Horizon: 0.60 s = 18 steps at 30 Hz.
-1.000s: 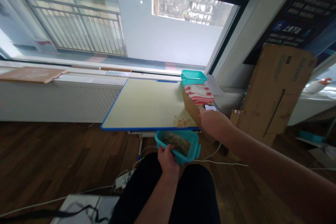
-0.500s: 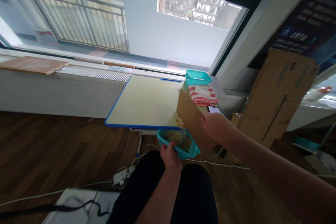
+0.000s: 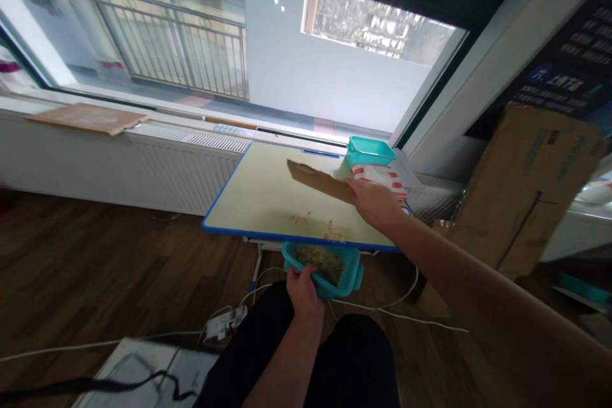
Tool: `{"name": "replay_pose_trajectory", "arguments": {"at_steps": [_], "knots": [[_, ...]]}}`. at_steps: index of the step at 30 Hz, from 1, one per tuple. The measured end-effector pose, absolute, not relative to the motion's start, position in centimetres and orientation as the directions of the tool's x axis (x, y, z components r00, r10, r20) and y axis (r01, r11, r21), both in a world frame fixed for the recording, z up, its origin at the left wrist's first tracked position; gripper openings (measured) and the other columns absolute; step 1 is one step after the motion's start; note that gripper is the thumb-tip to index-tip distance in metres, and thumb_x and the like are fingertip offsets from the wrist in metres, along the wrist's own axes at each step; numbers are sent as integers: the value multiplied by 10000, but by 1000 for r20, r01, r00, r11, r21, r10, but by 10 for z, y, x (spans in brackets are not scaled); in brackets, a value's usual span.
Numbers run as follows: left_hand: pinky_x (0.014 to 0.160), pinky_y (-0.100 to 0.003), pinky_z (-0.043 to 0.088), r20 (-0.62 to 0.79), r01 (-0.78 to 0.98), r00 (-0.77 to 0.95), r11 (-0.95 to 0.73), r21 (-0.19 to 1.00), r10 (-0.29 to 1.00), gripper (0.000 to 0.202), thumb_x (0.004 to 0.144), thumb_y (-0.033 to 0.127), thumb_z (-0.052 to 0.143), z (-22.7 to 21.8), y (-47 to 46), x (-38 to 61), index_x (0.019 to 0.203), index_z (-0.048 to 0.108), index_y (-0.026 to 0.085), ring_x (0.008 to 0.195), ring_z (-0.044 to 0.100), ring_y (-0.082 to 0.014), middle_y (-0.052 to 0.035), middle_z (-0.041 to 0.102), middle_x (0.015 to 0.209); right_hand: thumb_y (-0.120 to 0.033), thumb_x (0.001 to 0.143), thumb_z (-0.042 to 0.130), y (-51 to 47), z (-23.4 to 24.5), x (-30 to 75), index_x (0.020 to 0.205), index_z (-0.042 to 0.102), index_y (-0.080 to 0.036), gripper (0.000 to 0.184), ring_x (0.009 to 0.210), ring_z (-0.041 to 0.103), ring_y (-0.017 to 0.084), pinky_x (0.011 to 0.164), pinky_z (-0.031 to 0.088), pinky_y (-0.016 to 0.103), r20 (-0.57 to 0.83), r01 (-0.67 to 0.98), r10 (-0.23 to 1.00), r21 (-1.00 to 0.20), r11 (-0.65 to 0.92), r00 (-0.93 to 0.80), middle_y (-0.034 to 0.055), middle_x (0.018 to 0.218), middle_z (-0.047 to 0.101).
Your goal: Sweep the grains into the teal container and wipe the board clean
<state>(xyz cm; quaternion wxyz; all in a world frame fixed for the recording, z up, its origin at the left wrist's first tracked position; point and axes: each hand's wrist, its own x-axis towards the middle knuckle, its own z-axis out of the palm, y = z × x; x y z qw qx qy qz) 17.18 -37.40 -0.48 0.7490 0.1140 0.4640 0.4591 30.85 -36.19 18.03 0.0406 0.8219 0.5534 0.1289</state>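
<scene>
The right hand grasps the end of a torn cardboard strip, which has swung from the front edge to over the middle of the blue-edged table. That leaves the crumbs uncovered and thinly scattered near that edge. The left hand grips the rim of a teal plastic bin, part-filled, just below.

The right grip holds cardboard over the table, the left grip a tub.
</scene>
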Motion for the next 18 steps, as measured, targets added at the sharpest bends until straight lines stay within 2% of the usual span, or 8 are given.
{"name": "replay_pose_trajectory", "arguments": {"at_steps": [3,6,11,18], "knots": [[403,-181,233,-598,-582,95,532,615,796,255,504,120,590,-6,-366,165,614,371,191,379,319,-39,110,345,458,-122,878,326,-320,159,301,1217,498,-203,388,934,595,195,827,395,306,235,994,969,70,-87,69,92,1068,647],[410,-180,255,-596,-586,62,513,627,801,233,509,115,583,-6,-360,158,617,391,188,400,361,-48,101,382,468,-41,791,374,-279,135,286,1084,564,-198,383,961,571,179,903,350,313,268,987,954,-49,151,-132,61,1028,656],[424,-183,290,-592,-589,36,495,638,805,198,527,115,578,-9,-352,151,632,425,185,425,400,-59,88,426,484,-6,643,397,-247,116,269,854,594,-187,340,873,566,179,865,352,315,306,942,929,-197,273,-206,40,871,660],[402,-185,265,-581,-601,45,487,634,812,205,518,113,585,-14,-349,152,623,424,186,405,367,-55,88,426,475,-10,565,383,-263,118,298,733,576,-175,304,801,519,171,803,353,301,332,896,906,-263,357,-264,42,786,619]]}}
